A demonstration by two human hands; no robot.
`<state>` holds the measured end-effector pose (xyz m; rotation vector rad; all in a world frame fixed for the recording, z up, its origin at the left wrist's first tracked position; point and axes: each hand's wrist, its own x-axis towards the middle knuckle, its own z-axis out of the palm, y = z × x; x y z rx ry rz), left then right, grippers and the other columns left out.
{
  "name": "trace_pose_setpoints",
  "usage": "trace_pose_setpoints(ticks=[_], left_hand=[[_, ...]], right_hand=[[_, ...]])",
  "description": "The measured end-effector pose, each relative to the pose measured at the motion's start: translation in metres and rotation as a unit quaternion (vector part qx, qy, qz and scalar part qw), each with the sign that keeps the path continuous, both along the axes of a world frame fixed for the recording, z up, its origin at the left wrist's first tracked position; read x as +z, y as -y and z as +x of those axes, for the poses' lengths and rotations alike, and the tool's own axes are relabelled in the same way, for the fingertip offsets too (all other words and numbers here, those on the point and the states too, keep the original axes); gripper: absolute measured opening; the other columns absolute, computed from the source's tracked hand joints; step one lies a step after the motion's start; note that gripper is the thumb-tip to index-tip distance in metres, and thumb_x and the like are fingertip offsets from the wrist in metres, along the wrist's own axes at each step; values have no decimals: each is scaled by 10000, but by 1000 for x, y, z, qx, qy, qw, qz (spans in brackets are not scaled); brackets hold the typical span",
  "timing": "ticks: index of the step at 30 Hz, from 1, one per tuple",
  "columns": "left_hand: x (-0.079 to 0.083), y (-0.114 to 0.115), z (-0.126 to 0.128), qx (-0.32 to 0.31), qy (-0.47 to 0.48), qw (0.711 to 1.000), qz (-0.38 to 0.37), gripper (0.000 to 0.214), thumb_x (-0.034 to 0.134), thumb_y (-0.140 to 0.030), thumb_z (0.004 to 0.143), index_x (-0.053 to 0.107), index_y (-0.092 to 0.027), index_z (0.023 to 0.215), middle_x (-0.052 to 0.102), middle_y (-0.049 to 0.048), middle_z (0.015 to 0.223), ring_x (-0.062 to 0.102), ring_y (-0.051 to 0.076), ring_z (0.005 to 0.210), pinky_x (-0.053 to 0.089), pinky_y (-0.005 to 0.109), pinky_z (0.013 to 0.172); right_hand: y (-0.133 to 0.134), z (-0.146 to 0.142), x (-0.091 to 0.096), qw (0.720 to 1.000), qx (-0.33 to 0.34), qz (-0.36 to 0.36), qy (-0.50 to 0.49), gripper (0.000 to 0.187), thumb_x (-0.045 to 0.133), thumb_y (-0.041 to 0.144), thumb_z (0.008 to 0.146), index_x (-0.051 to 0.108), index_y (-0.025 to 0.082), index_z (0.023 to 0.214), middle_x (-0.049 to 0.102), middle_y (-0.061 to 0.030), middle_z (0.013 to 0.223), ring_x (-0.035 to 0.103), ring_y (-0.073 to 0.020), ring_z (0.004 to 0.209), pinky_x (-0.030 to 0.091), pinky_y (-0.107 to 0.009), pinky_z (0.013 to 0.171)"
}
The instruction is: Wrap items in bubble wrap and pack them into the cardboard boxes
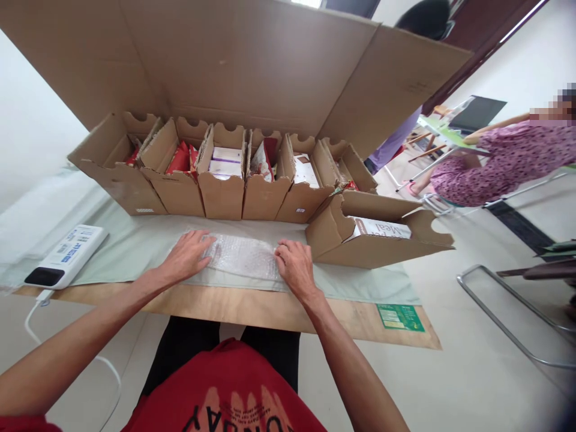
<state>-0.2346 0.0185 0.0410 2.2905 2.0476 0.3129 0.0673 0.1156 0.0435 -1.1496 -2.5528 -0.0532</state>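
Observation:
A sheet of clear bubble wrap (243,255) lies flat on the pale green cloth in front of me, between my two hands. On its left end rests my left hand (186,255), fingers stretched out and thumb apart. My right hand (294,264) is closed at the other end, its bent fingers and thumb on the wrap's edge. Just right of that hand stands a cardboard bin (382,255) with a white box (380,228) inside, printed with "Meal".
Behind the wrap stands a row of cardboard bins (265,201) holding red packets (180,158) and boxes, backed by a tall cardboard panel (252,66). A white power bank (67,255) with a cable lies left. A person in patterned clothes (508,159) sits at right.

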Motion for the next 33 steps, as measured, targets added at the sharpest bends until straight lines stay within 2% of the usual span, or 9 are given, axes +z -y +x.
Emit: trace_pose_setpoints(ticks=[5,8,11,13,16,19,22,28,33], left_hand=[[32,-8,5,-63,13,994,86,611,588,-224,878,462,-142,1470,404,225,1577,372,379,1466,378,583,1144],[40,-17,9,-134,26,989,49,501,628,-224,844,584,-187,1341,464,172,1551,330,369,1495,369,572,1149],[36,-22,10,-159,48,986,2,146,586,-254,888,694,-208,975,653,117,1336,514,328,1354,430,530,1089],[34,-21,11,-146,69,987,0,134,558,-277,911,665,-210,868,727,89,1127,636,284,1156,470,494,1026],[39,-15,13,-97,110,989,3,113,570,-296,898,641,-213,927,737,59,936,681,240,916,516,411,882],[47,-11,15,-57,147,988,-5,147,571,-300,892,625,-220,1003,735,39,890,676,213,828,500,326,743],[47,-11,14,-67,160,985,-9,148,501,-289,932,635,-225,932,719,15,827,659,184,757,475,293,703],[27,-16,5,-106,141,984,23,212,534,-337,949,658,-225,1081,719,86,1100,681,245,992,525,393,881],[27,-25,17,-146,102,978,108,366,685,-293,882,616,-211,1232,553,166,1437,495,335,1358,426,535,1087]], right_hand=[[21,6,20,991,76,64,-95,138,556,128,964,628,212,881,690,-103,1284,585,-267,1201,363,-426,993],[32,10,26,984,123,65,-115,156,534,115,972,605,220,880,745,-63,1085,619,-243,1123,331,-444,1057],[39,15,28,986,107,48,-121,124,533,120,970,615,211,955,732,-50,961,624,-224,947,373,-415,992],[41,18,28,990,83,34,-113,163,539,133,971,624,197,1094,724,-64,985,605,-231,914,395,-393,918],[41,17,30,993,74,22,-87,212,578,147,960,643,198,1156,716,-74,1041,587,-248,950,385,-389,877],[35,12,31,993,85,38,-79,97,615,170,957,696,219,938,717,-55,998,576,-236,919,368,-384,864],[26,6,29,989,85,59,-102,162,611,184,977,706,221,850,724,-47,982,580,-214,889,360,-365,847],[16,4,22,989,81,62,-102,187,567,189,1007,727,225,919,705,-36,891,557,-189,785,345,-350,799],[10,-2,20,985,93,48,-140,213,571,237,1019,686,208,841,695,-25,833,577,-187,793,359,-343,811]])
